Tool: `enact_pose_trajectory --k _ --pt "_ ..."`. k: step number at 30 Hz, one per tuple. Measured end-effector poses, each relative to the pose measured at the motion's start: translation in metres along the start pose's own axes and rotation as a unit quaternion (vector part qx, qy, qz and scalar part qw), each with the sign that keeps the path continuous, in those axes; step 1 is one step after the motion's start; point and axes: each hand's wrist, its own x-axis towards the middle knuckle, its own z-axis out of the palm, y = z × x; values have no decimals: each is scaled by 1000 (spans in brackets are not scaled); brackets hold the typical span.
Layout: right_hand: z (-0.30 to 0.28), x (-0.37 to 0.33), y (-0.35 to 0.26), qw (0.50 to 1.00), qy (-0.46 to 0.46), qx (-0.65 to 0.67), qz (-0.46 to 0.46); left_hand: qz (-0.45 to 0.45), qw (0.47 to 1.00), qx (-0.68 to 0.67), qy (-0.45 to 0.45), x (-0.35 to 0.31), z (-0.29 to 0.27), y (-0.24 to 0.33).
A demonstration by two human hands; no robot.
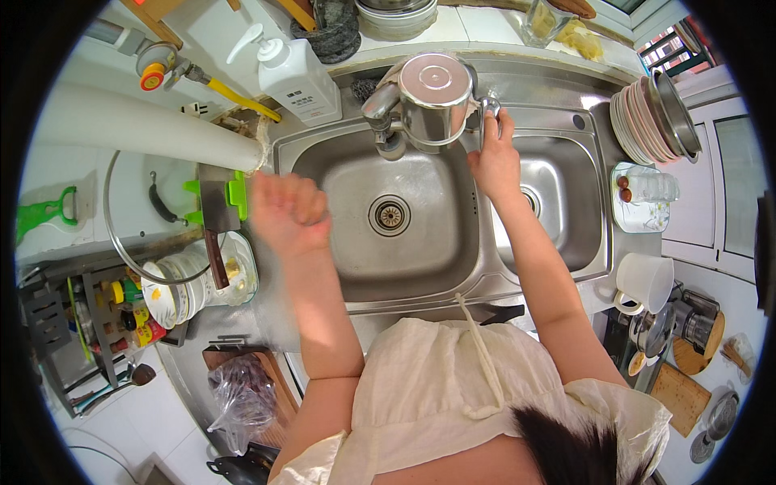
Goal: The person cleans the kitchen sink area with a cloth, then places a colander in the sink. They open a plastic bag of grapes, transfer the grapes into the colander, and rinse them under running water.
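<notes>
My right hand has its fingers on a chrome lever at the right side of the tap. Next to that lever stands a shiny metal cylinder, fitted on the tap, whose spout points down over the left basin. No running water can be made out in either basin. Motion smears my left hand, which hangs over the left rim of the sink with its fingers curled; whether anything is in it cannot be seen. Close by on its left, a cleaver rests in a green holder.
Behind the left basin stands a white pump bottle. A pot lid and stacked plates sit at the left. The smaller basin, stacked bowls, a tray with a glass and a white mug are on the right.
</notes>
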Motion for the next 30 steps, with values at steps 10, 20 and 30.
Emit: enact_pose_trajectory --k 10,20,30 --pt "-2 1 -2 1000 -13 -5 6 -212 918 70 328 4 -194 -133" --pt "-7 -23 -8 995 68 68 3 -272 960 -37 56 5 -106 -100" --pt "-5 -108 -73 872 -158 463 7 -278 948 75 -134 -21 -95 -92"
